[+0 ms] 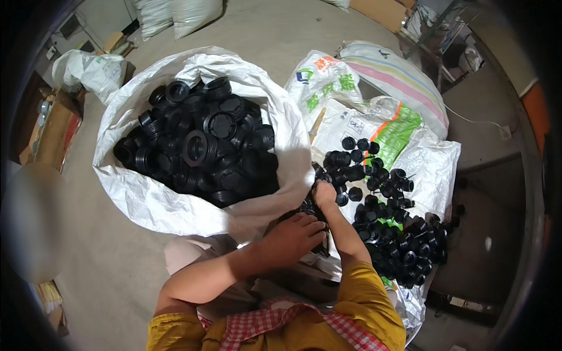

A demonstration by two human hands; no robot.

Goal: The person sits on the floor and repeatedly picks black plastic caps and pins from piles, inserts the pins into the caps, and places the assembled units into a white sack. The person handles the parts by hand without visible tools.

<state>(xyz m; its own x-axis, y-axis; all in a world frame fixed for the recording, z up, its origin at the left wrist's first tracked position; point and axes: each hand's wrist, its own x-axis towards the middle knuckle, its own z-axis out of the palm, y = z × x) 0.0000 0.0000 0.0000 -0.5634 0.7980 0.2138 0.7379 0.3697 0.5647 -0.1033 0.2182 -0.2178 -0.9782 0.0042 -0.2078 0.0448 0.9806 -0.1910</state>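
My left hand [301, 230] reaches across to the right, its fingers pressed together and curled over a dark, shiny black thing [309, 206] in front of my lap; what it grips is hidden. Just beyond, my right hand [324, 195] is closed in a fist at the near edge of a pile of small black plastic caps [357, 172]. Whatever the right fingers hold is covered by the hand. To the left stands a large white woven sack [134, 199], its rim rolled open, filled with bigger black threaded plastic fittings [199, 149].
More black caps [410, 248] lie heaped at the right on flattened white and green sacks [433, 155]. A full striped sack [398, 76] lies behind them. Stuffed white sacks [178, 14] stand far back, with a cardboard box [55, 131] at the far left.
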